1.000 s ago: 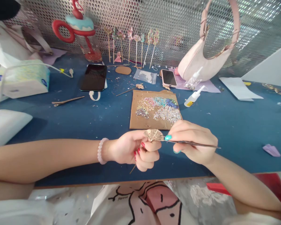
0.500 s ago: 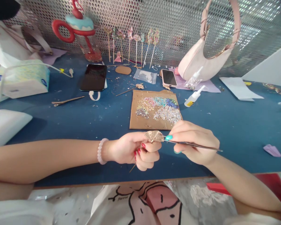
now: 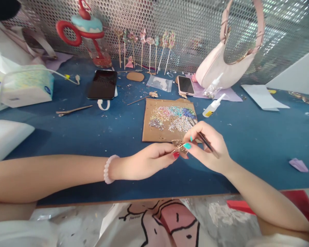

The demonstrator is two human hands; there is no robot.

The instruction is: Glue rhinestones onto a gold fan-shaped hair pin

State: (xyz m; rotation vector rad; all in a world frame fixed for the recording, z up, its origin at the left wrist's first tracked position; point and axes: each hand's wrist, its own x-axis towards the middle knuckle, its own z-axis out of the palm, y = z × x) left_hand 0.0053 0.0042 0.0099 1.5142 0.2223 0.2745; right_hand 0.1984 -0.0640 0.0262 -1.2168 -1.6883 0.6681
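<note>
Low over the blue table, my left hand is closed, pinching a small gold-coloured ornament between thumb and fingers. My right hand meets it from the other side, with thumb and forefinger at the ornament's edge. Dark tweezers lie across that right hand, tucked in its fingers, their tips pointing up and away over the cardboard. Just beyond both hands is the brown cardboard piece, bearing heaps of tiny rhinestones in pink, teal, blue and clear. The fingers partly cover the ornament.
A glue bottle lies right of the cardboard. Farther back are a pink phone, a black phone, a plastic bag and several decorated sticks. A hair clip and tissue pack lie left; a pink handbag stands right.
My left hand has turned over from a curled fist, rotating the ornament. My right hand has swung the tweezers' tips away from the ornament and brought thumb and forefinger onto it.
</note>
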